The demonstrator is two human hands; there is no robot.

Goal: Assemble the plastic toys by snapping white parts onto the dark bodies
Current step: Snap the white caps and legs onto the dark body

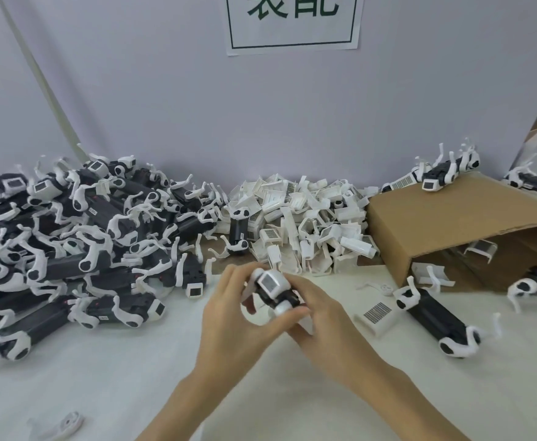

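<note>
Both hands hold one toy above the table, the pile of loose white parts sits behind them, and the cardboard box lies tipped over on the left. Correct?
Not quite. The head view shows the cardboard box tipped over on the right, not the left. The left hand and right hand do hold one toy, with the white parts pile behind.

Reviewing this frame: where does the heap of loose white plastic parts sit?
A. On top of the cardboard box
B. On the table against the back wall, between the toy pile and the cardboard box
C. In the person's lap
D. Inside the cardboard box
B: the heap of white parts lies at the wall, with the toy pile to its left and the cardboard box to its right.
</note>
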